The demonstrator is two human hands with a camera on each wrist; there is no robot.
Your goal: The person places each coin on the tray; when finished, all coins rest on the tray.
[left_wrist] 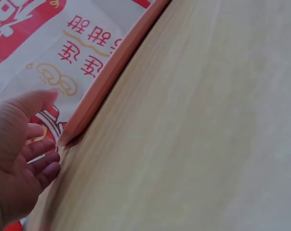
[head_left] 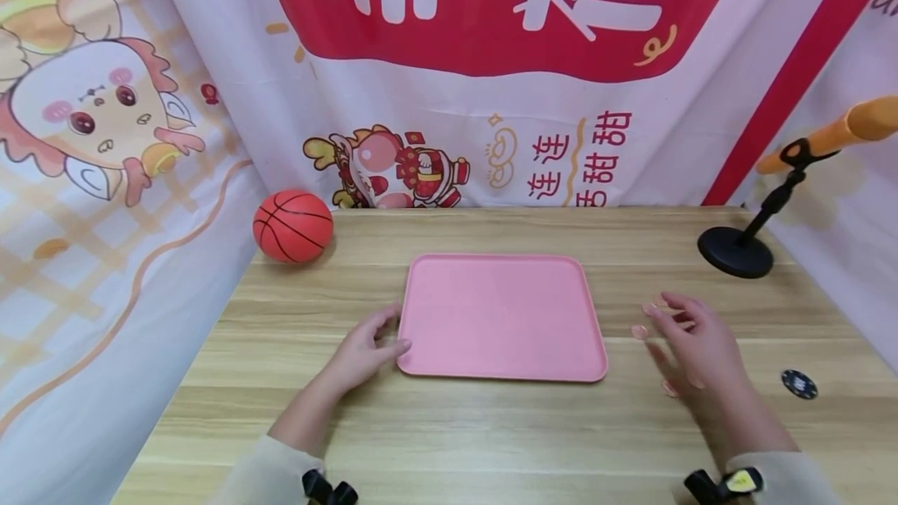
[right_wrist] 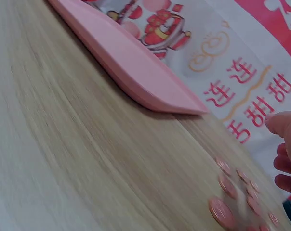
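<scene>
A pink rectangular tray [head_left: 501,318] lies flat on the wooden table. My left hand [head_left: 368,345] is at its left side, thumb over the rim and the other fingers loosely bent by the edge. In the left wrist view, that hand [left_wrist: 20,149] has a gap between thumb and fingers. To the tray's right, my right hand [head_left: 701,341] hovers over several small, flat, reddish-pink discs [head_left: 639,332], hiding some. The right wrist view shows these discs [right_wrist: 222,212] scattered on the table, with the right hand [right_wrist: 287,149] above them, fingers bent and nothing visibly held.
A black poker chip [head_left: 800,384] lies right of my right forearm. At the back left sits a small red basketball [head_left: 293,226]. A black round-based stand [head_left: 735,252] holding an orange tube [head_left: 842,131] is at the back right. Printed curtains [head_left: 421,100] border the table.
</scene>
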